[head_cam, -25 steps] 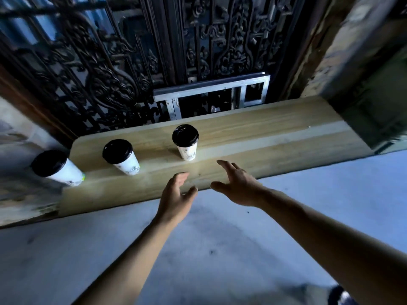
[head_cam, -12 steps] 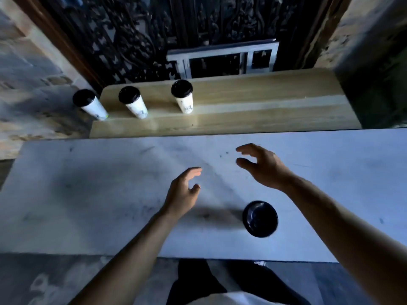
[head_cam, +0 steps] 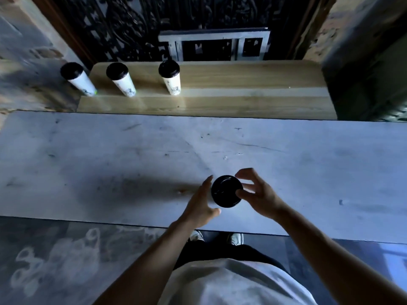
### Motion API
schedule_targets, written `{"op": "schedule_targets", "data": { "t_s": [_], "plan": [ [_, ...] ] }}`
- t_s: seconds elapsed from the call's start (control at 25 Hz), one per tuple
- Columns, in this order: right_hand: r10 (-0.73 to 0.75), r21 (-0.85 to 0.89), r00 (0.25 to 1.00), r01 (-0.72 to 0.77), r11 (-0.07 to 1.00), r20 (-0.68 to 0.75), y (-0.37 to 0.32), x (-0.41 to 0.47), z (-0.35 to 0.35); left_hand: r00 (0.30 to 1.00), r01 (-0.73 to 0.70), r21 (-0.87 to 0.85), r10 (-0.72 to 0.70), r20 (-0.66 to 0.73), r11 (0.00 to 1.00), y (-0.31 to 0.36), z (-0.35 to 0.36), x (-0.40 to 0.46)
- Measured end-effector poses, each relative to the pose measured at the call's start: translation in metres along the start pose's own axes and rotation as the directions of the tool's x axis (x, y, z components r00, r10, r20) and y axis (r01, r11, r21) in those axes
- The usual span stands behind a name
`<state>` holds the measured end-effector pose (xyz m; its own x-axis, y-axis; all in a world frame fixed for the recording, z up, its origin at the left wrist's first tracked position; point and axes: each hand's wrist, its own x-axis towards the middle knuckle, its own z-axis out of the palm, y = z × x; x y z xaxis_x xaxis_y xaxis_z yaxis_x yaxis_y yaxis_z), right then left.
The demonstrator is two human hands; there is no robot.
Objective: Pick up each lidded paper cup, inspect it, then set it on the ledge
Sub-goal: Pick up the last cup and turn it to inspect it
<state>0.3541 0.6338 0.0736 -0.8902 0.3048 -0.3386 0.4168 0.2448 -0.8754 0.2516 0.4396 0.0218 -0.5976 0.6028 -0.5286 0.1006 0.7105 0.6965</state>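
Note:
A paper cup with a black lid [head_cam: 226, 191] stands on the pale stone table [head_cam: 110, 164] near its front edge; I see mostly the lid from above. My left hand [head_cam: 201, 202] is open beside the cup's left side, fingers spread. On the cup's right, my right hand [head_cam: 256, 192] curls around it, fingertips at the lid's rim; whether it grips is unclear. Three white cups with black lids [head_cam: 78, 79] [head_cam: 121, 79] [head_cam: 170, 77] stand in a row at the left of the wooden ledge [head_cam: 242, 84]; the leftmost stands just off the wood, on the stone beside it.
A dark ornate metal grille [head_cam: 136, 25] and a small grey frame [head_cam: 214, 44] rise behind the ledge. Rough walls flank both sides. My feet and dark trousers show below the table's front edge.
The view tilted down and back from the ledge to the table. Both hands drew back from the ledge and closed in on either side of the cup on the table.

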Motion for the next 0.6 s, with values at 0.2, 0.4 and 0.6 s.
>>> {"op": "schedule_targets", "data": {
  "t_s": [0.2, 0.4, 0.6],
  "plan": [
    [0.102, 0.007, 0.993, -0.102, 0.995, -0.067, 0.008, -0.002, 0.024, 0.999, -0.008, -0.131, 0.002, -0.041, 0.991, 0.003, 0.009, 0.011],
    [0.210, 0.240, 0.962, -0.165, 0.957, -0.173, 0.005, 0.006, 0.029, 1.000, -0.018, -0.221, 0.015, -0.015, 0.975, 0.000, -0.005, 0.006],
    [0.288, 0.482, 0.951, -0.201, 0.853, -0.115, -0.029, 0.015, 0.023, 0.993, -0.051, -0.392, 0.005, -0.116, 0.918, 0.023, -0.029, -0.012]
  ]
}}
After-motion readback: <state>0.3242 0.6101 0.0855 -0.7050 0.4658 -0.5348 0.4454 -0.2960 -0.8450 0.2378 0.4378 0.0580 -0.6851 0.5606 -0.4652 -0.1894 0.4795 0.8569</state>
